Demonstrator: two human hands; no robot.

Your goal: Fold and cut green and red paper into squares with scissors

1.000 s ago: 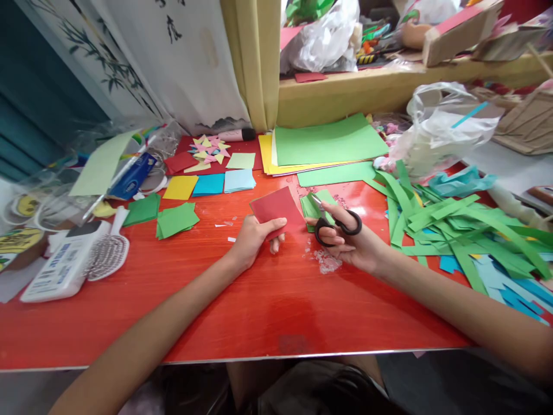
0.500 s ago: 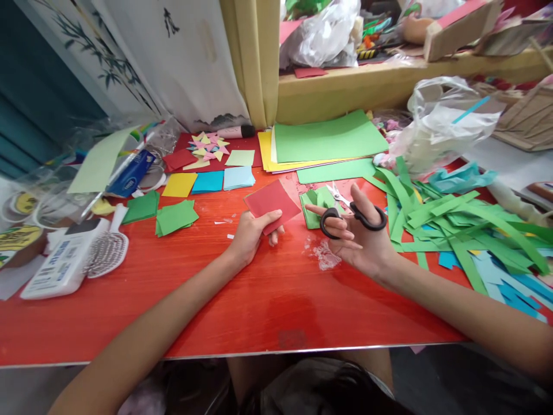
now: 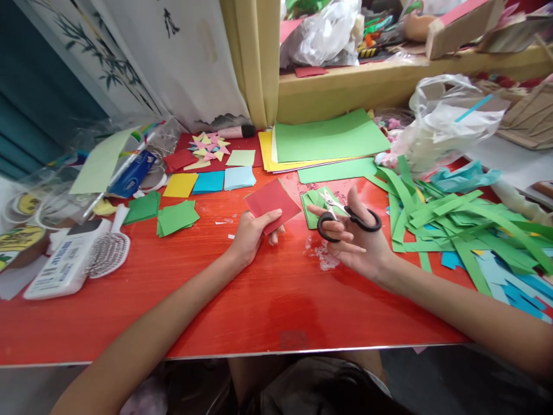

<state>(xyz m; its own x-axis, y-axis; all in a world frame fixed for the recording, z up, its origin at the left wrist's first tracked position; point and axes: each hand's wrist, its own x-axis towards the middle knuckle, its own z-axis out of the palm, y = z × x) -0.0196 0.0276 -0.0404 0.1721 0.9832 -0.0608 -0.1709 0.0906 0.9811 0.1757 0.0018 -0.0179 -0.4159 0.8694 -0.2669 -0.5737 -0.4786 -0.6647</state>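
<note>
My left hand [image 3: 258, 231] pinches red paper squares [image 3: 273, 203] by their lower right edge, thumb on top; a thin green edge shows behind the red. The black-handled scissors [image 3: 329, 222] hang on my right hand [image 3: 365, 246], thumb through one loop and a finger through the other. Their blades are parted and point up and left, over a small pile of green paper squares [image 3: 310, 208]. The paper and the blades are apart. Beyond my left hand lie yellow [image 3: 180, 185], blue [image 3: 208, 182] and light blue [image 3: 239, 177] paper squares.
Green paper strips [image 3: 466, 216] heap up on the right, beside blue scraps [image 3: 518, 288]. Large green sheets [image 3: 330, 136] lie at the back. A white hairbrush [image 3: 110, 248] and a white box-like object [image 3: 64, 262] are on the left. A plastic bag [image 3: 449, 127] stands at the back right.
The scissors have tilted and shifted slightly left in my right hand, with the blades pointing further left. My left hand and the red paper stay nearly still.
</note>
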